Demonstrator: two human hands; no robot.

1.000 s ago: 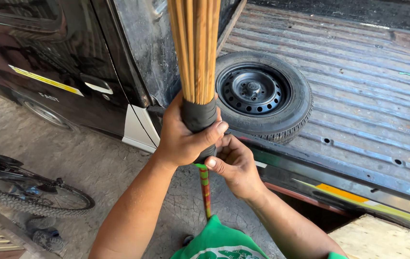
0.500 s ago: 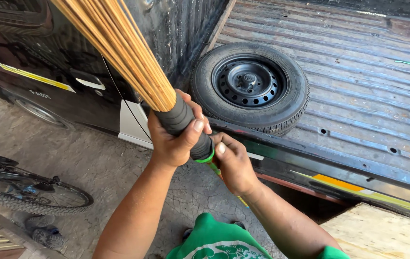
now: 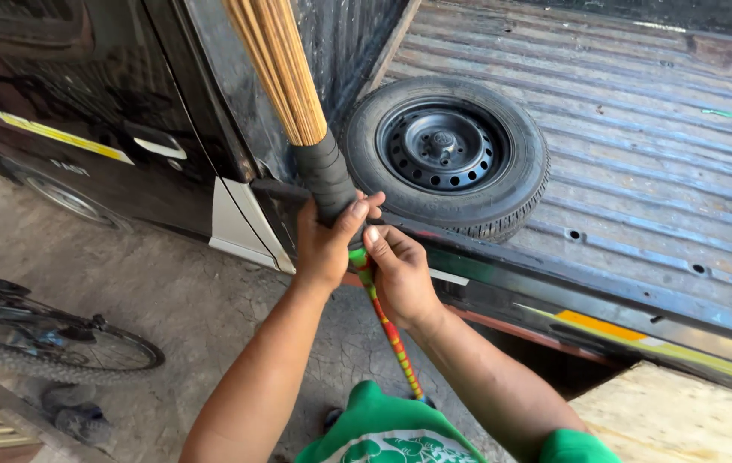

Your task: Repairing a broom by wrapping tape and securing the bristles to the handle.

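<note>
- Broom point(image 3: 319, 150): held upright with a slight lean to the left, in front of a dark truck point(image 3: 109, 103), bristles up and handle down.
- Bristles point(image 3: 276, 64): thin straw-coloured sticks, packed in a tight bundle that runs out of the top of the head view.
- Binding point(image 3: 327, 176): black wrap, ribbed in turns, round in section, covering the base of the bristles.
- Handle point(image 3: 392, 339): thin stick, wound with red, green and yellow bands, running down toward the person's green shirt point(image 3: 383, 429).
- Left hand point(image 3: 327, 244): closed around the lower end of the binding, thumb laid across the front.
- Right hand point(image 3: 400, 270): just beside the left and touching it, fingers curled on the top of the handle below the binding, fingertips pinching at a green band there.
- Truck bed point(image 3: 640, 137): open, floor of ribbed metal, worn and dusty, with small holes near the rear edge.
- Contents of the bed: one spare wheel point(image 3: 447, 154), lying flat near the front left corner, black steel rim with round holes, treaded rubber tyre.
- Bed sill point(image 3: 606, 321): dark metal with yellow and orange strips.
- Ground point(image 3: 160, 291): cracked grey concrete.
- Bicycle point(image 3: 40, 339): at lower left, only the knobby tyre and part of the frame in view.
- Board point(image 3: 675, 416): pale wood, rough grain, at lower right.
</note>
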